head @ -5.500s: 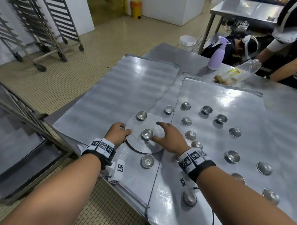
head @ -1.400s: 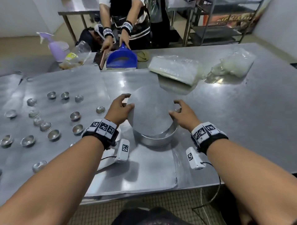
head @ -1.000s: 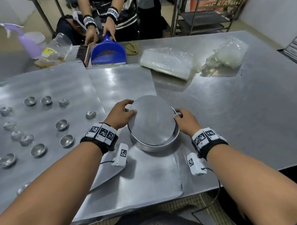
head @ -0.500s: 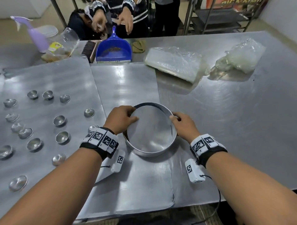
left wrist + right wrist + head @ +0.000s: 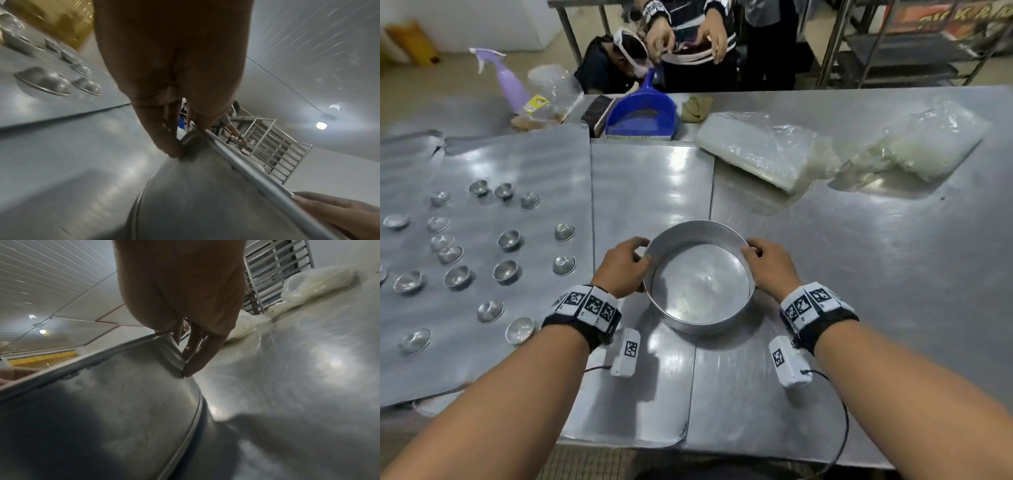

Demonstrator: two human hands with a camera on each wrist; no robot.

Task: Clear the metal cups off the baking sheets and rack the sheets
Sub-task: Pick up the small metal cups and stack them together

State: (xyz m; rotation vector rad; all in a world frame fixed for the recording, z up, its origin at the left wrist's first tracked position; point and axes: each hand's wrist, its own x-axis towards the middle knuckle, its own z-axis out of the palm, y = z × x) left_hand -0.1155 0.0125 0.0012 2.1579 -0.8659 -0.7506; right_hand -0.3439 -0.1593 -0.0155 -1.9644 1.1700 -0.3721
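Both hands have a grip on the round metal pan (image 5: pixel 700 277) in the centre of the frame: my left hand (image 5: pixel 624 267) curls round its left rim, and my right hand (image 5: pixel 768 265) does the same on the right rim. The left wrist view shows fingertips (image 5: pixel 170 149) pressed to the outer wall with the thumb up at the rim, and the right wrist view shows fingertips (image 5: pixel 191 369) against the wall on the other side. Neither hand is spread; each is closed on the pan wall. The pan sits on the worktop (image 5: pixel 876 274), part over the edge of a flat baking sheet (image 5: pixel 650 185) that runs up the middle of the frame.

As I judge it, I am on the step of setting up a container to collect into (the pan looks empty, as far as the glare lets me tell). None of the clearing proper shows as done on the left: the metal cups (image 5: pixel 508 240) are scattered across the other baking sheet (image 5: pixel 482 171) at the left of the frame, most of them upside down, well apart from the pan.

The next move calls for letting go of the pan and reaching left to the nearest cups, those at the sheet's right edge, just beside my left wrist. They are small, shallow and slick, so I expect a fingertip pinch at the rim will serve better than a flat palm. The sheets cannot be racked until they are bare, and a rack shows only in the wrist views, behind the worktop.
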